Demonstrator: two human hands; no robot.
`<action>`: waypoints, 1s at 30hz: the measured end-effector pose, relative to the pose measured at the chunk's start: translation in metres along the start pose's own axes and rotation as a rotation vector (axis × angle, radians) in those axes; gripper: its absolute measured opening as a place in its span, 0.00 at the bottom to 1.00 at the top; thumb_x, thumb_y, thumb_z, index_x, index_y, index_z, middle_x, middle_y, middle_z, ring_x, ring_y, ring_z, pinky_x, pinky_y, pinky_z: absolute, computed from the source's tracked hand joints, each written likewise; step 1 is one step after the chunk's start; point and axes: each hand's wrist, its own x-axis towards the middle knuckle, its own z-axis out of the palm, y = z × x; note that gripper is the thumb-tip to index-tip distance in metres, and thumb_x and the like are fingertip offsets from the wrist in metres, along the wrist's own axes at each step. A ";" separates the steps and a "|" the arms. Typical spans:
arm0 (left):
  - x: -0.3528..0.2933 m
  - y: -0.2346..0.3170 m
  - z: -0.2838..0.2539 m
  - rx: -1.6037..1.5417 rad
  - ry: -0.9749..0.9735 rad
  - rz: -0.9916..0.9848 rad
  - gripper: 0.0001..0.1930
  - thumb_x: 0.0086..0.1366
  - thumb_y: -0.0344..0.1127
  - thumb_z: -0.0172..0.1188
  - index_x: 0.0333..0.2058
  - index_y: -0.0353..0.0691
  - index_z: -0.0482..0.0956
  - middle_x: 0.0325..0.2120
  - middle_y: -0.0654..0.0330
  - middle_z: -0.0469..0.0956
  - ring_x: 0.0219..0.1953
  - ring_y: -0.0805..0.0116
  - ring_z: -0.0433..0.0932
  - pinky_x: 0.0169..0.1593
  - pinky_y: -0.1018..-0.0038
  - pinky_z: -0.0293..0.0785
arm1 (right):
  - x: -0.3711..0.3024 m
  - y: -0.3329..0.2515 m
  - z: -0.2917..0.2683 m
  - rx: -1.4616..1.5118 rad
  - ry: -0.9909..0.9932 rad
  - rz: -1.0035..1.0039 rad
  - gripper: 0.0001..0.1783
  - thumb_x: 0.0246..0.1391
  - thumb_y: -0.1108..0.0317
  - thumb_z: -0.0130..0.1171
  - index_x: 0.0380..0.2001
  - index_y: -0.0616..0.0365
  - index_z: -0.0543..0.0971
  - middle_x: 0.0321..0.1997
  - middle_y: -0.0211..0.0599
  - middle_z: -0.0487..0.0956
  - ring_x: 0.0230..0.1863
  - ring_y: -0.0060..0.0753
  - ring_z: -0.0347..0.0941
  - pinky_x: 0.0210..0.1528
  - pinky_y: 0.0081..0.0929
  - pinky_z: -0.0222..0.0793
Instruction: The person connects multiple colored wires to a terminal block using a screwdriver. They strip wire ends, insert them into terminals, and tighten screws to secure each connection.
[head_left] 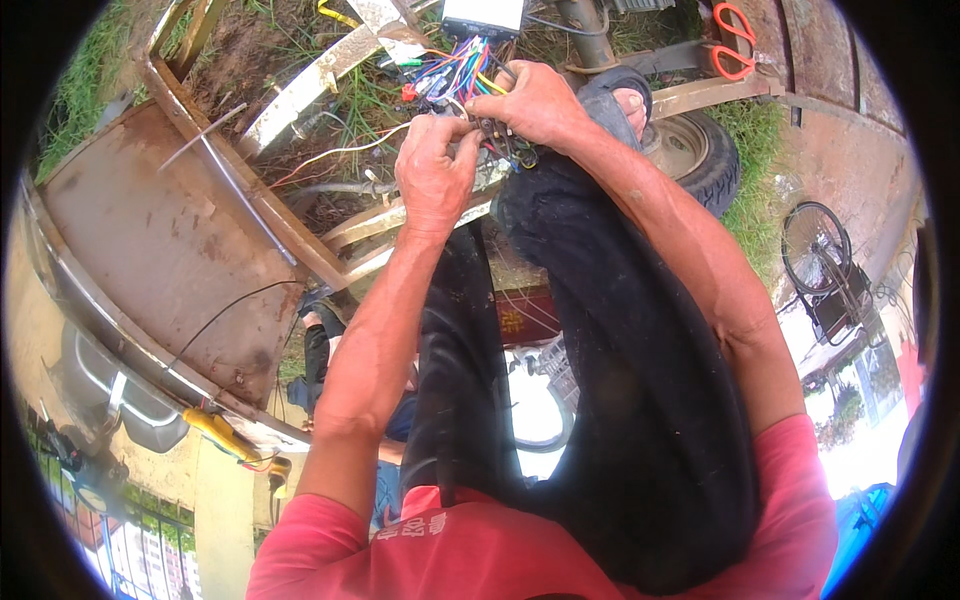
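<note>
My left hand (437, 172) is closed in a pinch at the lower edge of a tangle of coloured wires (462, 72). A thin pale wire (345, 150) runs from the left up to its fingers. My right hand (532, 105), also closed, grips wires at the tangle's right side, with dark leads hanging below its fingers. The two hands' fingertips almost meet, and exactly which strands they hold is partly hidden. Above them, the wires come out of a silver box (484, 16) with a dark connector end. A small red connector (409, 92) sits at the tangle's left.
Rusty metal frame bars (240, 190) and a brown panel (165, 240) stand to the left. Red-handled scissors (733, 42) lie on a beam at upper right, above a tyre (705, 165). A yellow tool (220, 432) rests at lower left. A bicycle wheel (815, 248) shows at right.
</note>
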 end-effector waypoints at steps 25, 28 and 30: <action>0.001 -0.006 0.003 0.038 -0.026 0.128 0.07 0.59 0.26 0.69 0.35 0.44 0.83 0.29 0.59 0.77 0.35 0.54 0.79 0.40 0.59 0.71 | 0.001 0.000 0.000 0.010 -0.010 0.035 0.32 0.39 0.44 0.74 0.35 0.65 0.84 0.35 0.48 0.86 0.38 0.40 0.84 0.46 0.37 0.78; 0.002 -0.002 -0.002 0.026 -0.016 0.117 0.07 0.59 0.26 0.69 0.35 0.44 0.84 0.28 0.59 0.77 0.35 0.55 0.79 0.40 0.59 0.71 | -0.001 -0.002 0.001 0.018 -0.005 0.029 0.30 0.43 0.46 0.76 0.33 0.65 0.82 0.31 0.41 0.84 0.32 0.30 0.79 0.40 0.33 0.75; 0.003 -0.010 0.000 0.073 -0.011 0.150 0.08 0.58 0.26 0.70 0.35 0.45 0.84 0.29 0.60 0.77 0.35 0.55 0.79 0.41 0.59 0.71 | -0.003 -0.007 -0.002 0.000 -0.005 0.029 0.30 0.43 0.45 0.76 0.32 0.64 0.82 0.31 0.41 0.83 0.32 0.30 0.78 0.40 0.33 0.75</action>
